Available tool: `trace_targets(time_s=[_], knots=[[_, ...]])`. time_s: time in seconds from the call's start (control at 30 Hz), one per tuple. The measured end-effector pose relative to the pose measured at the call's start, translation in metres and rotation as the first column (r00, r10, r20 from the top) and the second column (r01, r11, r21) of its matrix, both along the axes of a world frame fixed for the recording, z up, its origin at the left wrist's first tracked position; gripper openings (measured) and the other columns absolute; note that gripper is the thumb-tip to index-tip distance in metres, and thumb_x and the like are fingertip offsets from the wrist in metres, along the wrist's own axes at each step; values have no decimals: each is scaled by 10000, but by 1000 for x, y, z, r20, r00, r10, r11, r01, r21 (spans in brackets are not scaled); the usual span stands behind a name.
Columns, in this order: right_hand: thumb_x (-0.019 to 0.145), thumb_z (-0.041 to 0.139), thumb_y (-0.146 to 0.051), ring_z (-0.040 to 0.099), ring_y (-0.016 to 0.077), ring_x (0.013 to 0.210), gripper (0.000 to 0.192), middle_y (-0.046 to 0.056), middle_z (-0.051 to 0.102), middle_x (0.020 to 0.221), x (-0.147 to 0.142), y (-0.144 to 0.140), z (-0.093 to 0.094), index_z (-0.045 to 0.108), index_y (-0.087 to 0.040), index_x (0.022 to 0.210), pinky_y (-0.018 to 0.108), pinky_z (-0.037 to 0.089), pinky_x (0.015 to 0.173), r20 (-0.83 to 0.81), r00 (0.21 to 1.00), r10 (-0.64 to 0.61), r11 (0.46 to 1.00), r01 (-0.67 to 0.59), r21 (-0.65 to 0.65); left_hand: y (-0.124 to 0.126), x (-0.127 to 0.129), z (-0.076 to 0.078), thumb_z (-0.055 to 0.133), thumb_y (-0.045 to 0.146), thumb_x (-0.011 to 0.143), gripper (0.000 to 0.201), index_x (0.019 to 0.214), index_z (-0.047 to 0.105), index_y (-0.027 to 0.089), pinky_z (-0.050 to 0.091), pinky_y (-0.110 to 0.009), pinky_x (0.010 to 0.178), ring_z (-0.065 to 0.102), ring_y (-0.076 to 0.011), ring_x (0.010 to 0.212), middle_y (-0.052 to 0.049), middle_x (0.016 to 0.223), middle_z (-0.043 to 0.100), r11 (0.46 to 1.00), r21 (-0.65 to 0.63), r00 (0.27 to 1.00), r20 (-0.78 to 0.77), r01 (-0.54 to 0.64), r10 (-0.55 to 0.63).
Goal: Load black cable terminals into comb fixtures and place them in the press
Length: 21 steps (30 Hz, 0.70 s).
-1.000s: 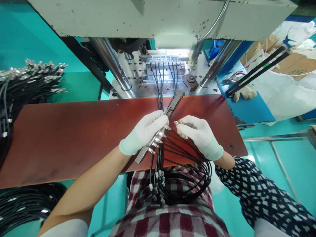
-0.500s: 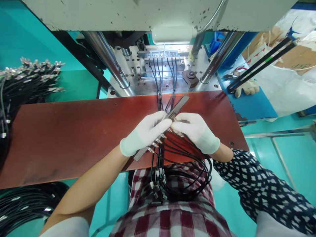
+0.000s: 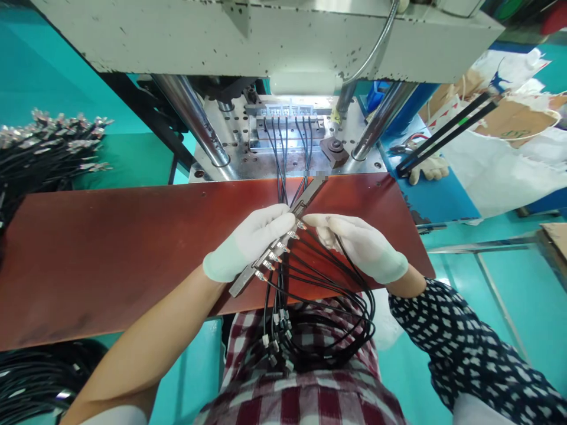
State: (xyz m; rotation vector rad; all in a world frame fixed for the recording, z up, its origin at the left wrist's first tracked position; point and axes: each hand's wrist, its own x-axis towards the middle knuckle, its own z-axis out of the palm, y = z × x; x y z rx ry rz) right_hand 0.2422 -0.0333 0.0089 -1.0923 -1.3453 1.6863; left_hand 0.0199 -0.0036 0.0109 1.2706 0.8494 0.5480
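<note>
Looking down from the head camera, the left hand is closed around a slim metal bar that runs diagonally from near the wrist up toward the press. The grip sits about midway along the bar, which keeps its slotted edge facing the other hand and its length steady above the reddish bench. A row of metal terminals on black cables already sits side by side along that edge, so the bar seems to serve as a comb that keeps the ends spaced and pointing one way.

The right hand reaches in from the other side, its fingers pinched at the upper end of the row, right against the bar; it appears to hold one more terminal there, though the glove hides the exact contact. The cables loop down from the bar into the lap over a checked shirt, hanging slack so they do not pull on the seated ends.

Beyond the bench, a fixture under the press head holds further cables, which trail back toward the hands. A heap of finished-looking cable ends lies well apart at the far left.
</note>
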Motion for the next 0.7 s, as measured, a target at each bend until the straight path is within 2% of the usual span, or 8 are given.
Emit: trace_targets(time_s=[0.1,0.17,0.23,0.3,0.37,0.47,0.57,0.7], knots=[[971,404,-501,404,112,583,442,-30,469,647,3,2,-9,660,-161,1092,253,377,608,-173,984,-32,985,1,-173,-1,0,1,522,558,923,403,832,496,166,353,-176,425,405,-67,500,34,637,454,1000,11,1000,0,-3,3],[936,402,-568,406,116,553,485,-29,482,621,4,1,-10,626,-154,1052,254,364,578,-246,966,-75,967,11,-253,-1,0,1,526,550,924,398,827,498,166,351,-170,421,404,-65,497,33,632,455,1000,14,1000,1,-6,6],[897,451,-573,438,118,546,427,-22,518,613,4,-2,-9,583,-168,937,257,379,577,-239,963,-121,961,54,-271,-2,-1,2,529,551,921,394,836,509,167,359,-167,411,407,-65,488,33,632,461,1000,0,1000,0,-5,5],[877,532,-492,472,111,562,319,-17,563,635,3,-6,-6,564,-175,882,249,394,585,-144,974,-172,968,141,-206,-2,-1,2,539,557,913,396,845,522,168,366,-163,400,413,-65,485,32,642,468,1000,-14,1000,-2,-5,5],[860,596,-390,495,101,578,226,-14,600,657,-1,-11,-1,596,-164,864,240,406,593,24,974,-226,970,227,-83,-2,0,3,545,560,909,399,848,530,166,369,-159,399,418,-64,492,30,651,475,1000,-15,1000,-8,-6,6],[849,629,-366,497,97,584,234,-13,608,640,-10,-13,8,635,-152,755,237,400,577,248,931,-266,964,263,47,-2,1,2,518,561,924,408,850,537,161,365,-161,409,432,-67,504,25,653,495,1000,9,1000,-19,12,-12],[842,631,-359,503,99,587,275,-18,593,607,-17,-8,16,627,-152,662,237,392,570,312,916,-251,968,232,100,-2,1,-1,496,561,937,425,819,519,153,370,-169,432,443,-69,520,17,660,510,998,39,998,-18,57,-57],[855,611,-353,504,101,573,295,-15,587,591,-21,-1,20,616,-149,641,237,398,569,322,926,-197,980,177,90,-2,-1,-3,486,566,939,415,849,507,161,368,-184,447,435,-75,526,22,661,499,995,16,995,-34,95,-95]])
